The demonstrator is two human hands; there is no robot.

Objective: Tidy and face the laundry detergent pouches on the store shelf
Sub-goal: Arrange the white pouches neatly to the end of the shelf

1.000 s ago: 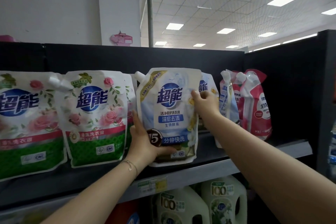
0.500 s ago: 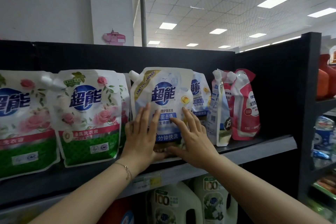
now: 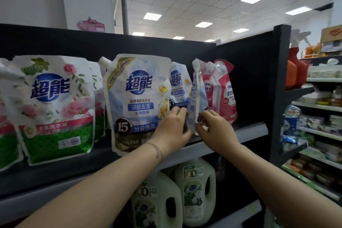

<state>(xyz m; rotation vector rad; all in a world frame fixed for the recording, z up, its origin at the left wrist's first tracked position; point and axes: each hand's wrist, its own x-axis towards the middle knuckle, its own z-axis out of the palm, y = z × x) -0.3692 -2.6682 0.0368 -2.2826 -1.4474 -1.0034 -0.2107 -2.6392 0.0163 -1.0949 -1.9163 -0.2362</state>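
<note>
Left hand (image 3: pixel 171 128) and right hand (image 3: pixel 215 128), fingers curled, grasp the edge-on blue-white plastic pouch (image 3: pixel 196 96) at three o'clock from the faced blue-white pouch (image 3: pixel 137 101). Next, it likely needs turning label-forward.

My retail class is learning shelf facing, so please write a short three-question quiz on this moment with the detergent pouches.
1. True or false: the edge-on pouch shows its front to the aisle.
2. The left hand and right hand grip: A) the blue pouch B) the edge-on pouch C) a red pouch.
3. Fill in: below the pouches stand pale green ___.
Key: 1 false; 2 B; 3 jugs.
</note>
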